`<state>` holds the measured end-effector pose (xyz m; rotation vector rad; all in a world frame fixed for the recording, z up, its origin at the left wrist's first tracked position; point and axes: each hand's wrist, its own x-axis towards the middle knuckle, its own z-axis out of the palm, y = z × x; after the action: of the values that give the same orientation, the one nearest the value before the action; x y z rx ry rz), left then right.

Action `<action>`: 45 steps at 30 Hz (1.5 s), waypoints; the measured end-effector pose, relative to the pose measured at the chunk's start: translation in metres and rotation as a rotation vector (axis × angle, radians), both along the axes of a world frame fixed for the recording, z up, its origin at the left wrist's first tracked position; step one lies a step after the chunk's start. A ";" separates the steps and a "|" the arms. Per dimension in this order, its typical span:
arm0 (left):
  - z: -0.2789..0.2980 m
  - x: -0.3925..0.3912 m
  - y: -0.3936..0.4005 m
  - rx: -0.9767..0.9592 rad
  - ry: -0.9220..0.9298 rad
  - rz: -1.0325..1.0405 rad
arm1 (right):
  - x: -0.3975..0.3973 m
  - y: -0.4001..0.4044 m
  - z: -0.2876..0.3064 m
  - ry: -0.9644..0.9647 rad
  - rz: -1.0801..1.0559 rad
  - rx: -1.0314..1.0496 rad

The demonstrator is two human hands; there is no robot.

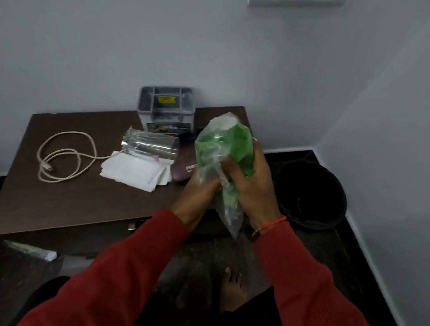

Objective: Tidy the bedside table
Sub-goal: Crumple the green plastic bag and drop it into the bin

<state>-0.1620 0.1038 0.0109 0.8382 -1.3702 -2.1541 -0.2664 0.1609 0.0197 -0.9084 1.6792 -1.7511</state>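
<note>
Both hands clamped on crumpled clear plastic bag with green contents point(223, 148), held in the air over the right front part of the dark brown wooden counter point(55, 200). Left hand point(200, 195) gripping bag's lower part from the left, fingers curled into the plastic; right hand point(251, 184) wrapped around its right side, thumb pressing into the green mass. Red sleeves on both arms, red thread band point(274, 222) at right wrist. Just left of left hand, on counter: dark purple oval case point(183, 171), touching stack of white paper tissues point(135, 172). Shiny clear plastic wrapper point(150, 144) lying partly on the tissues, further left and beyond. Grey plastic compartment organiser box with yellow label point(165, 108) beyond the hands, against the wall. Coiled white USB cable point(62, 156) well left of left hand. Black round bin point(313, 196) on floor just right of right hand. White tube point(31, 250) on a lower dark surface, well left and nearer than the hands. Bare foot point(232, 288) below the hands on floor.
</note>
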 end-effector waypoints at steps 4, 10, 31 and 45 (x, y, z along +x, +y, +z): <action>-0.003 -0.028 0.014 -0.073 0.021 -0.095 | -0.049 0.015 0.005 -0.156 -0.225 -0.057; -0.011 -0.040 0.022 -0.143 -0.138 -0.004 | -0.171 0.058 -0.036 0.175 -0.711 0.159; -0.023 -0.070 -0.005 0.028 -0.130 0.118 | -0.231 0.076 -0.180 0.513 -0.620 0.932; -0.025 -0.086 -0.001 0.000 -0.134 0.078 | -0.246 0.081 -0.210 0.341 -0.305 1.118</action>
<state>-0.2476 0.1028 -0.0144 1.0347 -1.3783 -2.0712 -0.5129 0.2415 -0.1899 -0.4164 2.6365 -0.5358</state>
